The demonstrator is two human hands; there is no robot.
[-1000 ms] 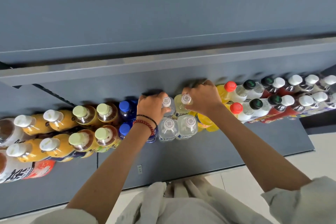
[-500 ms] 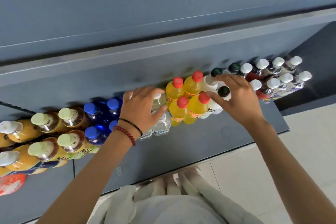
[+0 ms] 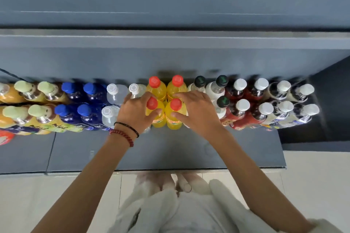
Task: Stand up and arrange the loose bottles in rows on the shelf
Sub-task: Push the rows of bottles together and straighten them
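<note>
I see left hand half-curled round front-left yellow bottle from 9 o'clock | right hand half-curled round front-right yellow bottle from 3 o'clock

Plastic bottles on a matt shelf

Glossy clear-plastic yellow bottles carry smooth red caps; the grey shelf looks matt, the white clothing soft cloth.

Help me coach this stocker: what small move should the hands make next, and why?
Probably release both bottles. The left hand grips the front-left yellow bottle and the right hand grips the front-right yellow bottle. Both stand upright, side by side, in front of the rear yellow pair and roughly level with the front row, so little seems left to adjust.
</note>
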